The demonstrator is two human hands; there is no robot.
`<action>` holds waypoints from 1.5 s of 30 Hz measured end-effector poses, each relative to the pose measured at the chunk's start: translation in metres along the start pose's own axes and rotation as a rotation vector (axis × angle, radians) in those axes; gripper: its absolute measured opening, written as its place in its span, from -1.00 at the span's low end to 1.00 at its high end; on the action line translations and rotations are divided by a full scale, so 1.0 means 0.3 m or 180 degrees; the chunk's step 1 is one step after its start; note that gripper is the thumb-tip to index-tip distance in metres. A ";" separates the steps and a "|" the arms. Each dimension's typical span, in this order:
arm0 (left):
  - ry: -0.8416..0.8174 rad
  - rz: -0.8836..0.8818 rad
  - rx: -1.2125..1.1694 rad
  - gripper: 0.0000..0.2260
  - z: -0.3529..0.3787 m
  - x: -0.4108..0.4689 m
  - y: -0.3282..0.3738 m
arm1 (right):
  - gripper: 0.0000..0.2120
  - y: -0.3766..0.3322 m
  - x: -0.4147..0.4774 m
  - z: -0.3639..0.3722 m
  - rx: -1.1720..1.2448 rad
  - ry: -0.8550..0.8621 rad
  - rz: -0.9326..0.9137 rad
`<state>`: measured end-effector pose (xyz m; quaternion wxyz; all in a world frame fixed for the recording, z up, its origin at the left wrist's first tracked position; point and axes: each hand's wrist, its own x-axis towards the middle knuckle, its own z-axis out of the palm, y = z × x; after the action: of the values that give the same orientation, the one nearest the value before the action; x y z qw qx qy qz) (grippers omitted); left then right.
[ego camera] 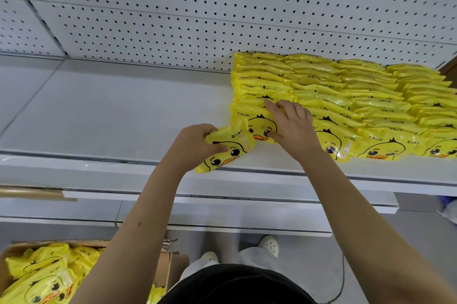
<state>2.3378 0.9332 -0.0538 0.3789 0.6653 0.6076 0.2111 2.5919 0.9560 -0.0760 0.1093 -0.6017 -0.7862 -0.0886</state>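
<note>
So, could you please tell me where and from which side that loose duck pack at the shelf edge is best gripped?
Probably its left end, coming from the left over the bare shelf. The loose pack is flat and soft, so a pinch across its thickness suits it, as the left hand does now. The stocked rows and the right hand crowd its right side.

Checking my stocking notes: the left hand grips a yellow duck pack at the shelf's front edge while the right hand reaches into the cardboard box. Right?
Not the box: the head view shows the right hand resting on the shelved packs. The left hand does grip a yellow duck pack at the shelf's front edge.
</note>
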 end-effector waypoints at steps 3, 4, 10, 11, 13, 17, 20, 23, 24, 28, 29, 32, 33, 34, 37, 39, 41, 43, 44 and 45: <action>-0.0060 0.0071 0.0108 -0.85 0.010 0.016 0.014 | -0.28 0.016 -0.026 -0.020 0.0132 0.0041 0.0089; -0.0080 0.0124 0.0171 -0.86 0.012 0.021 0.020 | -0.30 0.020 -0.036 -0.030 0.0253 0.0088 0.0172; -0.0184 0.0393 0.0393 -0.82 0.037 0.056 0.058 | -0.50 0.007 -0.089 -0.087 0.1668 0.0207 0.0541; -0.0214 0.0434 0.0463 -0.80 0.043 0.062 0.067 | -0.51 -0.002 -0.099 -0.093 0.1887 0.0132 0.0556; -0.0282 0.0532 0.0639 -0.76 0.059 0.074 0.090 | -0.50 -0.018 -0.116 -0.098 0.2150 -0.0038 0.0533; -0.0218 0.0910 0.1162 -0.74 0.106 0.103 0.141 | -0.50 -0.030 -0.128 -0.088 0.2250 -0.0221 0.0589; -0.0172 0.1147 0.1532 -0.69 0.146 0.120 0.167 | -0.57 -0.021 -0.134 -0.069 0.2231 -0.0089 0.0810; -0.0169 0.1392 0.1776 -0.63 0.179 0.126 0.163 | -0.67 -0.006 -0.149 -0.046 0.2213 0.0107 0.0978; -0.0149 0.1438 0.1819 -0.58 0.183 0.125 0.154 | -0.69 -0.001 -0.155 -0.038 0.2189 0.0140 0.1052; 0.0066 0.1550 0.1819 -0.49 0.179 0.109 0.108 | -0.65 0.020 -0.176 -0.013 0.1973 0.0174 0.1270; 0.0121 0.1557 0.1786 -0.49 0.181 0.108 0.102 | -0.63 0.022 -0.177 -0.012 0.1953 0.0166 0.1239; 0.0309 0.1500 0.1745 -0.55 0.198 0.115 0.107 | -0.50 0.012 -0.165 -0.016 0.1858 0.0086 0.0888; 0.0357 0.1472 0.1754 -0.56 0.204 0.121 0.111 | -0.46 0.004 -0.158 -0.017 0.1773 0.0054 0.0745; 0.0409 0.1462 0.1751 -0.56 0.209 0.126 0.114 | -0.44 -0.006 -0.150 -0.017 0.1674 0.0031 0.0630; 0.0550 0.1437 0.1710 -0.57 0.220 0.138 0.119 | -0.40 -0.028 -0.136 -0.016 0.1414 0.0041 0.0457; 0.0607 0.1401 0.1749 -0.58 0.229 0.140 0.118 | -0.40 -0.032 -0.137 -0.018 0.1163 0.0143 0.0397; 0.0675 0.1397 0.1848 -0.59 0.240 0.134 0.118 | -0.40 -0.028 -0.146 -0.020 0.0878 0.0281 0.0359; 0.0849 0.1507 0.1954 -0.58 0.251 0.121 0.112 | -0.38 -0.028 -0.163 -0.016 0.0785 0.0290 0.0330; 0.1024 0.1592 0.1968 -0.56 0.257 0.115 0.104 | -0.37 -0.029 -0.172 -0.011 0.0792 0.0253 0.0304; 0.1206 0.1667 0.1980 -0.54 0.264 0.111 0.094 | -0.36 -0.030 -0.181 -0.004 0.0810 0.0206 0.0289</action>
<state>2.4205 0.9464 -0.0878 -0.0232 0.8287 0.5119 0.2253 2.5971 0.9031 -0.0898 0.2140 -0.6148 -0.7591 -0.0025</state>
